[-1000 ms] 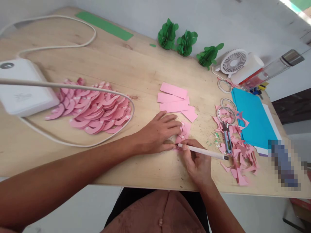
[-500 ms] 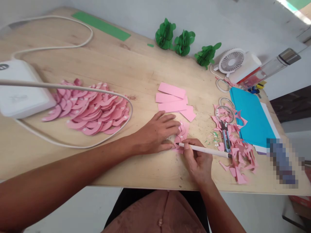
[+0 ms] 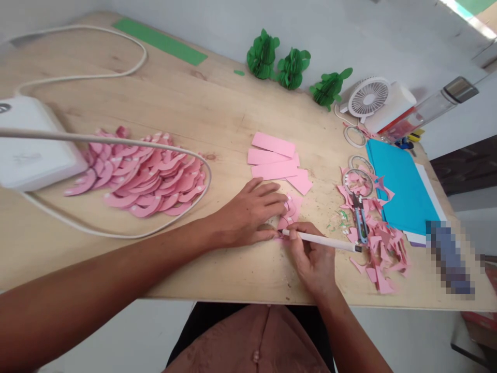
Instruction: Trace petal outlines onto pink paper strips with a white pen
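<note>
A small pink paper strip (image 3: 294, 207) with dark curved lines lies on the wooden table. My left hand (image 3: 252, 212) rests on its left side, fingers spread and pressing it down. In my right hand (image 3: 313, 259) is a white pen (image 3: 324, 240), pinched near its dark tip, which touches the lower part of the paper close to my left thumb. Part of the strip is hidden beneath both hands. Just beyond my left fingers lie several blank pink strips (image 3: 274, 155), overlapping.
A heap of curved pink cutouts (image 3: 155, 176) sits left, ringed by a white cable (image 3: 209, 181) near a white box (image 3: 39, 145). To the right are pink scraps (image 3: 384, 254), thread snips (image 3: 360, 220), tape rolls (image 3: 357, 183) and blue sheets (image 3: 404, 186). Green paper shapes (image 3: 263, 54) and a fan (image 3: 368, 97) stand behind.
The pen and my right hand have shifted slightly left and toward me, with the tip lower on the pink paper. My left hand stays in place.
</note>
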